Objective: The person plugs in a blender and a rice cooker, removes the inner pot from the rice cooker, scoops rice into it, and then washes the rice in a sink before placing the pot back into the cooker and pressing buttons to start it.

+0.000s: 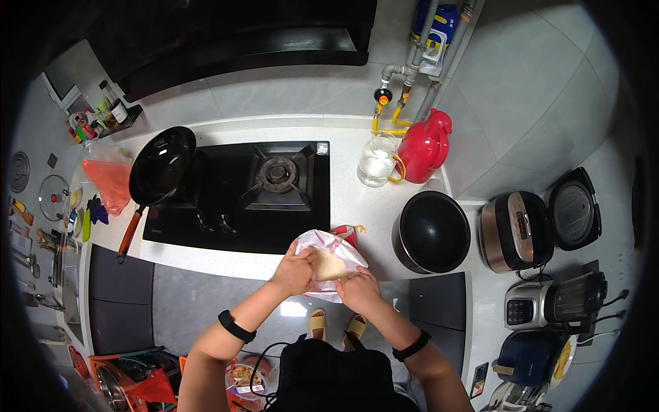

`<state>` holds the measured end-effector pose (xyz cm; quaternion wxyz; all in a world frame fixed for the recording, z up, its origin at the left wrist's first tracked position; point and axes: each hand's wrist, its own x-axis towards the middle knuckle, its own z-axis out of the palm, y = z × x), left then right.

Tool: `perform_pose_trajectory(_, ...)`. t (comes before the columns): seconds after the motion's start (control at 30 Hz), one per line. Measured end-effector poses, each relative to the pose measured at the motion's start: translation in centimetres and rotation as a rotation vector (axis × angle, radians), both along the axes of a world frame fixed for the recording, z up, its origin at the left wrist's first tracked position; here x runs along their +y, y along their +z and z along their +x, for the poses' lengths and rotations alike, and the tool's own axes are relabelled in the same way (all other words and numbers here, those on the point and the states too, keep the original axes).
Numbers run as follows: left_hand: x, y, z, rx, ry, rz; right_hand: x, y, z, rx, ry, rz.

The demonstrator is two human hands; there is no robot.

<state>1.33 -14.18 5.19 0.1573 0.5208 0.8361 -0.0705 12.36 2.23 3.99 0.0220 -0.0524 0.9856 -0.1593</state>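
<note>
Both hands grip the rim of an opened bag [322, 240], pale pinkish white inside. Pale grain [330, 265], likely rice, fills it. My left hand [296, 271] grasps the left side, with fingers curled over the edge. On the near right edge, my right hand [359, 289] pinches the bag. The bag is held at the counter's front edge; whether it rests there is hidden. A red piece of packaging [346, 234] shows just behind it. To the right on the counter stands a black inner cooking pot [433, 232], with no contents visible.
A black gas hob [231, 226] holds a wok [163, 165] whose wooden handle juts over the counter's front. Behind the pot are a glass jug [377, 162] and a red thermos [425, 147]. A rice cooker [515, 232] with raised lid and a blender [551, 304] stand right.
</note>
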Motion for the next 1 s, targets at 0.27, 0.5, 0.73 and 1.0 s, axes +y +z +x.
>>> perform_pose_trajectory(0.27,-2.0,-0.1,4.4,-0.21,0.793,0.589,-1.9,-4.0,-5.7,-0.378,0.226,0.089)
perform_pose_trajectory(0.5,-2.9,-2.4,4.3,-0.297,0.853,0.854,-3.9,-8.2,-9.9,-0.602,0.296,0.284)
perform_pose_trajectory(0.73,-4.2,-1.3,4.9,-0.042,0.829,0.811,-4.7,-7.2,-10.6,-0.609,0.43,0.185)
perform_pose_trajectory(1.0,-3.8,-1.1,5.1,-0.123,0.912,0.805,-5.7,-6.1,-9.6,-0.404,0.343,0.246)
